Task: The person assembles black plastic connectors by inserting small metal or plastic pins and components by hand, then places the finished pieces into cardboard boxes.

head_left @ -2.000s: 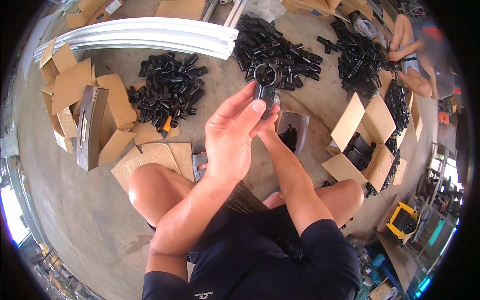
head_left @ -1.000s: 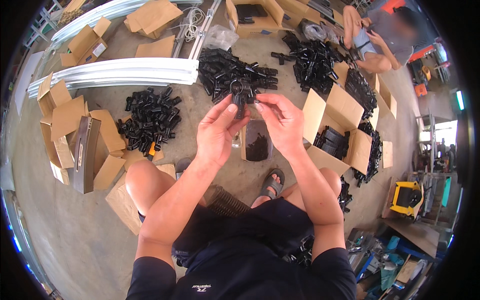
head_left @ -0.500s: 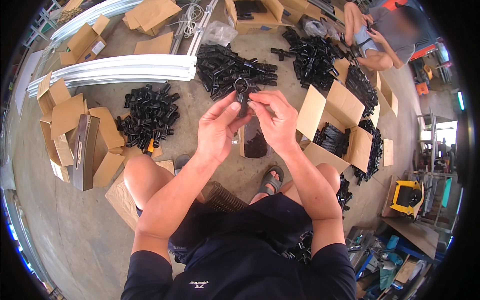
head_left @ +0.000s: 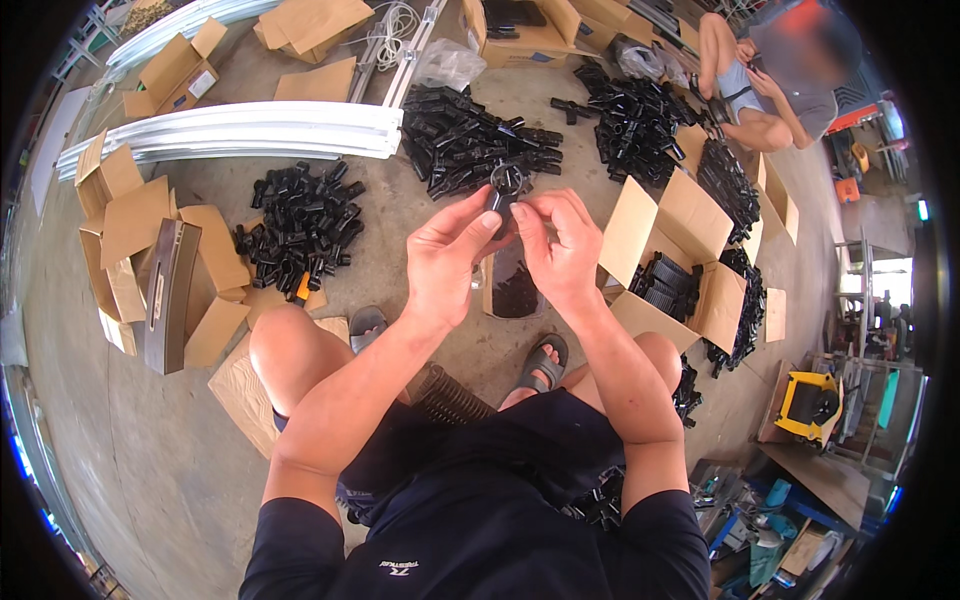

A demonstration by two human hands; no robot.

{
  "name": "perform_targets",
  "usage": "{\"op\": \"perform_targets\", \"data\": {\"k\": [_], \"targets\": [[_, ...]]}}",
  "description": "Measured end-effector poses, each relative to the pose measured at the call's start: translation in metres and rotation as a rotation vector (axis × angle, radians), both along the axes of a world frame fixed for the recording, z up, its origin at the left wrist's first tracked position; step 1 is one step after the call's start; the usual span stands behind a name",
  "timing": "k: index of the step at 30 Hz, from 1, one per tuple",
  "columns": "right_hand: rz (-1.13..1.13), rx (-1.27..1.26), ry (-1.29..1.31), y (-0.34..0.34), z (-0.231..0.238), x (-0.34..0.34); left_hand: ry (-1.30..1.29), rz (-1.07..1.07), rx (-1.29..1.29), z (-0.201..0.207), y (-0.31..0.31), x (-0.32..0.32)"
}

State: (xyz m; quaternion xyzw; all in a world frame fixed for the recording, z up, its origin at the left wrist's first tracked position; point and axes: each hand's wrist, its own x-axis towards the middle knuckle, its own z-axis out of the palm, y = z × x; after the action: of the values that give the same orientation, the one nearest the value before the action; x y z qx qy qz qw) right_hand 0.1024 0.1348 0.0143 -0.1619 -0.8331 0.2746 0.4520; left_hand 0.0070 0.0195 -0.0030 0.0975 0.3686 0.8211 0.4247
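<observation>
Left hand: grasping black ringed fitting, ring end far.
Right hand: at fitting's right side; cannot tell what it grips.
Open carton: right, black parts inside.

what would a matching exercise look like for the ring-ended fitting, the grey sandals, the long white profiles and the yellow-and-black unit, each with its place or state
Column one:
1. ring-ended black fitting
2. grey sandals
3. long white profiles
4. yellow-and-black unit

Column two:
A. being worn
B. right side of the view
C. in the left hand, with the right hand close against it
D. upper left of the view

Pairs: 1-C, 2-A, 3-D, 4-B
</observation>
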Motion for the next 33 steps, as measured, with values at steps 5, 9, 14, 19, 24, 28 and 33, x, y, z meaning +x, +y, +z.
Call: {"op": "perform_targets", "data": {"k": [5,9,14,19,24,28,33], "targets": [[-0.011,0.163,-0.226,0.012,-0.004,0.007,0.011,-0.011,-0.028,0.002,-0.004,0.002],[0.06,-0.006,-0.14,0.008,0.012,0.007,-0.062,0.005,-0.006,0.003,-0.003,-0.003],[0.061,-0.01,-0.151,0.004,0.003,0.004,-0.037,0.004,-0.009,0.005,-0.004,0.0],[0.039,0.265,-0.292,0.015,0.0,0.008,-0.003,0.001,-0.016,0.004,-0.006,0.002],[0.03,0.1,-0.254,0.006,0.021,0.01,-0.009,0.011,-0.006,0.0,-0.006,-0.001],[0.014,0.187,-0.214,0.006,0.004,0.006,0.024,0.005,0.01,0.0,-0.005,0.001],[-0.041,0.372,-0.316,0.013,0.0,0.006,-0.03,0.0,-0.01,0.002,-0.005,0.005]]}}
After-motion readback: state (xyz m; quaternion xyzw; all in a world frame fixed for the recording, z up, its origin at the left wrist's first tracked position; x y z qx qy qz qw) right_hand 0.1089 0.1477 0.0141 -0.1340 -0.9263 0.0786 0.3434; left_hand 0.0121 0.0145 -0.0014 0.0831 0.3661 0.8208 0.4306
